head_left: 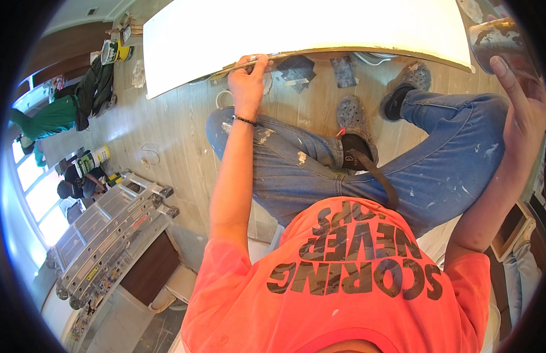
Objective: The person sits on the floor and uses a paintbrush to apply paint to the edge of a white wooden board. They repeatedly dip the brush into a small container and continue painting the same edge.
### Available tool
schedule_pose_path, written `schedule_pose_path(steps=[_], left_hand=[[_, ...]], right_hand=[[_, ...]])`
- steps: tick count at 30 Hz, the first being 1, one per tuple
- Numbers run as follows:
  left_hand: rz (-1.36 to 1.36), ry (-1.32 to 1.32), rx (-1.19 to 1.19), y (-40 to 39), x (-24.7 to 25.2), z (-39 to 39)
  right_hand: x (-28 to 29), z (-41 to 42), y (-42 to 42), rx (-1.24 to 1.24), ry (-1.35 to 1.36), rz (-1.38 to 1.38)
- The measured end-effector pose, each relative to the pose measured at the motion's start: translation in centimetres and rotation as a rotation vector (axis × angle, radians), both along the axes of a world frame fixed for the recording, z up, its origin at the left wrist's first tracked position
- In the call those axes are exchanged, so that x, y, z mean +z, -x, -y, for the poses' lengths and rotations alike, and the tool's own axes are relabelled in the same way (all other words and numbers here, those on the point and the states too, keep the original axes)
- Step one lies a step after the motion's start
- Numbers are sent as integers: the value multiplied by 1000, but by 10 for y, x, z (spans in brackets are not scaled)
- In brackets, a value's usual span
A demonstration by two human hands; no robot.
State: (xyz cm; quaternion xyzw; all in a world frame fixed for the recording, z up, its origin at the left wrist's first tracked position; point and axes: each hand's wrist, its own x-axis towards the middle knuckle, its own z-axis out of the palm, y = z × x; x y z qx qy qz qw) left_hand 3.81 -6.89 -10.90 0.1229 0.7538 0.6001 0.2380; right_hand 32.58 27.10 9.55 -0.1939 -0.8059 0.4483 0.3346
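Before me is a white panel [299, 26], its upper face washed out by glare and its near edge brownish. My left hand [248, 81] pinches a thin wooden stick [237, 67], perhaps a brush handle, that runs along this near edge. I cannot make out its tip against the panel. At the far right, my right hand [522, 95] holds a metal can [498, 42] with brown and dark stains, close to the panel's right corner. The thumb lies along the can's side; the other fingers are mostly hidden. What is inside the can does not show.
Dark sheets, seemingly sandpaper [296, 70], and a second worn sheet [343, 72] lie on the wood-look floor [184, 114] beyond my legs. A folded aluminium ladder [109, 225] stands at left. Farther left are a person in green [56, 117], another person [81, 181] and buckets [116, 51].
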Motion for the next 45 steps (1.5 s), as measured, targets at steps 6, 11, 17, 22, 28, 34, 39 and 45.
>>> schedule_pose_path(steps=[6,11,17,22,28,34,39,45], left_hand=[[-40,47,71,25,2,33],[-103,114,120,52,2,64],[-174,173,237,84,7,104],[-168,209,330,76,32,106],[-56,-5,111,15,22,32],[47,-51,12,-14,4,-21],[-4,1,11,4,-2,-3],[-86,83,114,46,2,50]], right_hand=[[-2,0,0,9,11,-16],[-2,3,-1,11,20,-25],[-2,3,-5,5,14,-14],[-1,1,-5,-13,-2,14],[-4,-7,-5,-44,-47,75],[-9,-15,-26,-127,-116,196],[-9,-13,-32,-170,-126,248],[-5,-2,-9,-16,13,11]])
